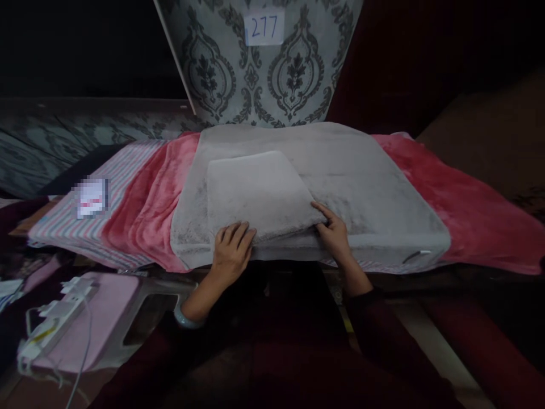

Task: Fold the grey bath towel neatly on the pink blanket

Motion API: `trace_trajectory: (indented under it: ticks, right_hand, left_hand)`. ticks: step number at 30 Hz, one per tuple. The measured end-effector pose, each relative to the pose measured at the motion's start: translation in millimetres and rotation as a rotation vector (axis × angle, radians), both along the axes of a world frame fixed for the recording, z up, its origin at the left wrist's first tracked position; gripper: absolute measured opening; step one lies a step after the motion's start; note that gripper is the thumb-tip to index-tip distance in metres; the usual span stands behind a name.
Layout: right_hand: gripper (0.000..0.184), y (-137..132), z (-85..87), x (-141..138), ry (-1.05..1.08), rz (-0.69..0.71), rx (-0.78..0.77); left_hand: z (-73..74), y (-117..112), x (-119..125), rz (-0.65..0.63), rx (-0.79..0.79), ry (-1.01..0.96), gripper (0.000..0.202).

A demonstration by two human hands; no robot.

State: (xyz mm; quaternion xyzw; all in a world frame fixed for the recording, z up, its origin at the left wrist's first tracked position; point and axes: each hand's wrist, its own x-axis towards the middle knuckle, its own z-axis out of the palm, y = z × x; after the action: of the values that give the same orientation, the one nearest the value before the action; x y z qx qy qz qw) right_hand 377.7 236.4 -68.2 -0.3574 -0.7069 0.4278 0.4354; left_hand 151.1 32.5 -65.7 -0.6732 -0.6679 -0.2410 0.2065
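A folded light-grey plush cloth lies on a larger grey plush cover of the same look. My left hand rests palm down on its near left corner, fingers slightly apart. At the near right corner my right hand grips the folded cloth's edge between thumb and fingers, the corner a little raised. Whether the folded piece is separate from the cover beneath, I cannot tell.
Red plush fabric and a striped sheet lie under the cover. A blurred white item sits at left. Below it, a pink-topped stool carries a power strip with cables. A sign reading 277 hangs on patterned wallpaper.
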Motion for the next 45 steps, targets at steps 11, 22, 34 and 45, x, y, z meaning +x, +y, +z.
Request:
trace_trajectory:
  ticks: [11, 22, 34, 45]
  right_hand:
    - [0.033, -30.0, 23.2, 4.6, 0.448, 0.239, -0.765]
    - [0.035, -58.3, 22.2, -35.6, 0.462, 0.349, -1.039]
    - [0.036, -53.1, 25.6, -40.9, 0.465, 0.319, -1.049]
    - [0.025, -9.3, 25.5, -15.5, 0.483, 0.264, -0.909]
  left_hand:
    - [8.7, 2.1, -6.8, -0.051, 0.086, 0.026, 0.039]
    - [17.0, -13.7, 14.9, -0.049, 0.162, -0.208, 0.025]
    - [7.4, -10.9, 32.5, -0.245, -0.094, -2.255, 0.024]
    - [30.3, -17.7, 11.4, -0.273, 0.348, -2.527, 0.064]
